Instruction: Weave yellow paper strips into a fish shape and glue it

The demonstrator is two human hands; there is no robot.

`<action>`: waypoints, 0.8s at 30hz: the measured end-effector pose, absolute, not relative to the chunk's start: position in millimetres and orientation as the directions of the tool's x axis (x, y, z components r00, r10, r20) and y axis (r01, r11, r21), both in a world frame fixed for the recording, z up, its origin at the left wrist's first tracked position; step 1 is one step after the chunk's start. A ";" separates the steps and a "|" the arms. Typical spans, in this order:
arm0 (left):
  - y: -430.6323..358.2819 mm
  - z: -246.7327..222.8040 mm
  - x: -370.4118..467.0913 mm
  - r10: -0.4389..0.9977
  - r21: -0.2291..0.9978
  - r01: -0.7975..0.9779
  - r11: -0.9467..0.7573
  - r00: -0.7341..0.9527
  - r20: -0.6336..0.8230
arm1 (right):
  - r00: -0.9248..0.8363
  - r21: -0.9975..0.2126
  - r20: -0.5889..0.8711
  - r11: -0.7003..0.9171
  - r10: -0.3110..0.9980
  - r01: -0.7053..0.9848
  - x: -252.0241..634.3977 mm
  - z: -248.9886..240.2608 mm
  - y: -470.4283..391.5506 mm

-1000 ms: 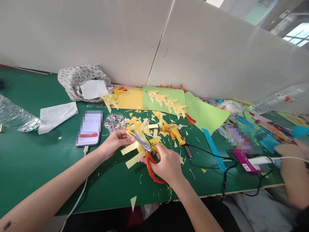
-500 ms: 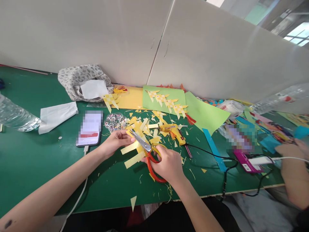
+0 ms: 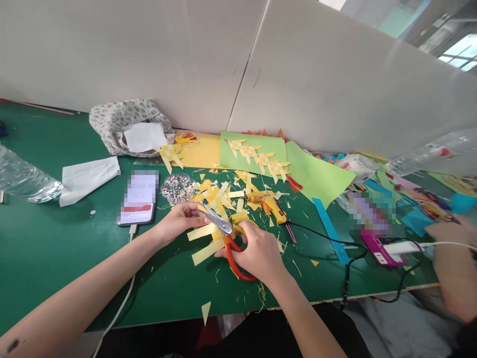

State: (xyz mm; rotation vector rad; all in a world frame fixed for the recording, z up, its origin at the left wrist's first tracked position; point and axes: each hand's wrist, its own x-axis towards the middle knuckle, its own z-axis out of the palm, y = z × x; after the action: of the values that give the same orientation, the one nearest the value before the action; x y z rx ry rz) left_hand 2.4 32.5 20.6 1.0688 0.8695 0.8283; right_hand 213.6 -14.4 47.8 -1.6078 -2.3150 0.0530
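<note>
My right hand grips a pair of scissors with orange and yellow handles, its blades angled up and left. Their tips reach the fingers of my left hand, which pinch a woven piece of yellow paper strips. Two pale strip ends stick out to the left below the blades; the rest of the piece is partly hidden by scissors and hands. Just behind lies a pile of yellow paper scraps. A yellow glue gun rests beside the pile, to the right.
A phone on a white cable and a round case of small beads lie left. Woven yellow paper fish rest on green card at the back. Water bottles stand at both sides. A co-worker's arm is at the right.
The scissors have shifted very slightly left and the blades look closer together. My left hand stays nearly in place on the paper.
</note>
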 end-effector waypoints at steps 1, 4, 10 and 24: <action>32.3 20.9 2.9 0.889 0.955 -0.139 0.263 0.419 -0.184 | -0.314 -0.225 0.224 0.363 0.923 0.904 213.9 47.5 -14.2; 31.7 21.3 4.4 0.890 0.957 -0.138 0.257 0.418 -0.179 | -0.315 -0.253 0.185 0.355 0.931 0.900 214.5 46.7 -14.1; 30.4 20.6 6.2 0.891 0.954 -0.140 0.265 0.413 -0.187 | -0.307 -0.264 0.189 0.349 0.933 0.899 212.8 45.1 -14.9; 29.4 20.0 6.3 0.891 0.939 -0.180 0.295 0.408 -0.201 | -0.332 -0.266 0.284 0.407 0.899 0.874 213.7 38.7 -15.3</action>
State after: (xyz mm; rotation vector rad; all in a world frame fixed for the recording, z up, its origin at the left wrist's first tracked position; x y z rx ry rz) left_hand 6.3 29.4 20.0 1.0149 0.8658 0.8454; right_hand 213.7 -15.3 38.7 -1.5228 -2.2850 0.0904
